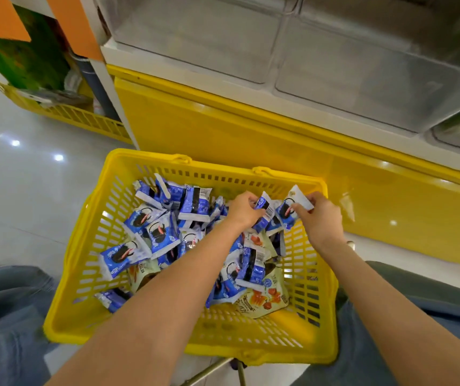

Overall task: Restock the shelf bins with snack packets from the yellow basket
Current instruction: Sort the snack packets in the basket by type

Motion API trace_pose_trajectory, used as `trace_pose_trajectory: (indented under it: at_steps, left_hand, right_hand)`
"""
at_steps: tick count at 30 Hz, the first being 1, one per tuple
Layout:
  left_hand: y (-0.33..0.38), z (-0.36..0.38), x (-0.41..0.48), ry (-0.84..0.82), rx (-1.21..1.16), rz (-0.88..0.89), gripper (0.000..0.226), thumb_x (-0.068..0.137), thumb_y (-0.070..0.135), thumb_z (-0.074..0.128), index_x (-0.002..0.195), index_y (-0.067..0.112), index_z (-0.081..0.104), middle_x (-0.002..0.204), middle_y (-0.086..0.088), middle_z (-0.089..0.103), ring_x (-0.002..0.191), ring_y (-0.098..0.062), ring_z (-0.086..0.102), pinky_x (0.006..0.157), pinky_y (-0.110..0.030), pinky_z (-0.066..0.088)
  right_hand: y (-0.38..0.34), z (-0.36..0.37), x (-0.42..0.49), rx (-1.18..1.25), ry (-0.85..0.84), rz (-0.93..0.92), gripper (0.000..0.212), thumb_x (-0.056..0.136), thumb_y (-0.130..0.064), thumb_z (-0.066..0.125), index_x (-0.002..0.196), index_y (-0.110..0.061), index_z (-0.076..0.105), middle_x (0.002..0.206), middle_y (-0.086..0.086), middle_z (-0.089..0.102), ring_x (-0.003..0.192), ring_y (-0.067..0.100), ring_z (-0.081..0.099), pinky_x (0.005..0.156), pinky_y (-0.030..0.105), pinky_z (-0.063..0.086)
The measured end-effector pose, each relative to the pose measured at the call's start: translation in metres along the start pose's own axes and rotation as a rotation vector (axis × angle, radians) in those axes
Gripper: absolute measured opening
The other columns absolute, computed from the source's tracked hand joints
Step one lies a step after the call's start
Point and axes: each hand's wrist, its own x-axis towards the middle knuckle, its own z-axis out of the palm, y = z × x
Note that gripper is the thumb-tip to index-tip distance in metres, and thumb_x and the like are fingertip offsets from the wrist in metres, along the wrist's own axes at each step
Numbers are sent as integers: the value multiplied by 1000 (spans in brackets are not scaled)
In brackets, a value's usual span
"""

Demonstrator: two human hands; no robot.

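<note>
**Both hands at the basket's far wall**

Head view: basket below clear bins, holding piled packets. Left hand fingers curl round a barcode packet. Right hand pinches a white-edged packet just beside it.

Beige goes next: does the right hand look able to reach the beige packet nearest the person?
Probably yes: the beige packet lies mostly uncovered, but the right hand grips a blue packet.
</note>
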Motion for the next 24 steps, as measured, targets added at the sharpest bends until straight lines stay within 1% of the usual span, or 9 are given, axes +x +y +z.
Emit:
trace_pose_trajectory:
  at_steps: [3,6,9,12,14,17,20,22,24]
  left_hand:
    - [-2,1,6,15,81,53,37,93,12,54,127,1,47,133,-15,51,122,-26,48,96,-30,38]
    - [-6,-20,-6,91,128,214,35,93,11,52,128,10,48,135,-6,48,122,-19,46,100,-28,37]
    - [-29,-64,-32,257,220,360,25,91,8,52,116,15,55,116,4,51,100,-6,49,87,-16,40]
    - [-72,-111,-64,432,314,325,18,91,6,51,107,13,57,105,2,49,93,-11,49,84,-22,39]
    - [-103,-132,-77,465,369,185,21,92,12,53,112,12,54,110,-4,50,102,-18,49,87,-25,38]
    - [-132,-141,-78,308,399,-110,43,94,28,50,132,9,42,127,-15,45,114,-29,47,97,-36,39]
    - [-137,-136,-74,253,381,-180,57,94,38,49,140,9,35,137,-18,35,118,-33,46,98,-38,40]
    - [-135,-131,-70,302,402,-154,60,92,42,51,139,9,37,137,-18,33,118,-34,45,99,-37,39]
    - [-133,-127,-69,311,412,-136,58,90,42,55,136,9,41,131,-19,35,115,-37,47,99,-40,40]
  right_hand:
    - [-2,2,4,-130,-85,-38,36,94,-10,51,127,2,45,129,20,51,109,35,54,81,39,46]
    - [-9,10,-8,-238,-35,-208,49,94,-9,50,138,0,31,143,16,32,135,30,28,110,35,25]
    - [-20,23,-25,-38,-1,-328,40,93,-10,50,133,-7,43,132,10,47,124,23,43,99,26,38]
    - [-24,39,-41,71,-191,-286,28,94,-15,51,121,-14,55,120,2,58,103,15,59,74,16,46]
    - [-18,51,-52,1,-344,-246,34,93,-23,55,126,-13,52,125,4,55,108,18,57,84,23,44]
    - [-6,59,-68,-123,-588,-194,63,90,-33,58,143,-11,32,146,8,34,134,24,33,107,31,31]
    - [0,58,-77,-232,-640,-219,81,87,-31,62,149,-16,14,154,5,20,141,25,19,114,36,23]
    - [1,57,-83,-324,-605,-220,84,85,-33,65,150,-18,13,148,4,31,136,27,25,109,36,30]
    - [0,56,-88,-410,-557,-262,75,82,-39,68,143,-17,31,137,3,47,129,25,35,100,34,37]
